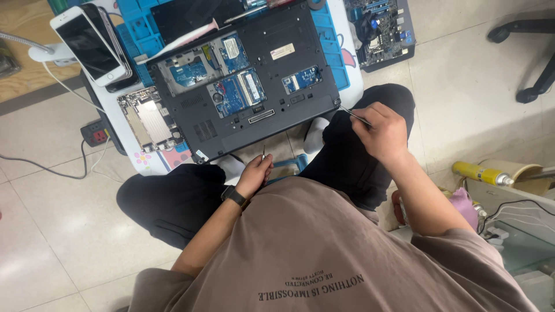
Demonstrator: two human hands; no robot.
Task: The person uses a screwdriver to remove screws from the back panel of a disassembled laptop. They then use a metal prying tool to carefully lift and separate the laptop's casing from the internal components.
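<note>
1. An open laptop (245, 86) lies bottom up at the frame's upper centre, on a small white table (354, 81).
2. The right hand (381, 133) has its grip clamped on thin tweezers (354, 116) at the laptop's lower right corner.
3. The left hand (254, 173) pinches a small screwdriver (263, 153) below the laptop.
4. A white phone (89, 46) sits upper left; a circuit board (384, 29) upper right; a yellow can (481, 173) at right.

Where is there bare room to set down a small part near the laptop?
The small table is crowded: the opened laptop covers most of it, phones top-left, a metal plate beside them. Bare room is the floor tiles right of the knee and lower left.
</note>
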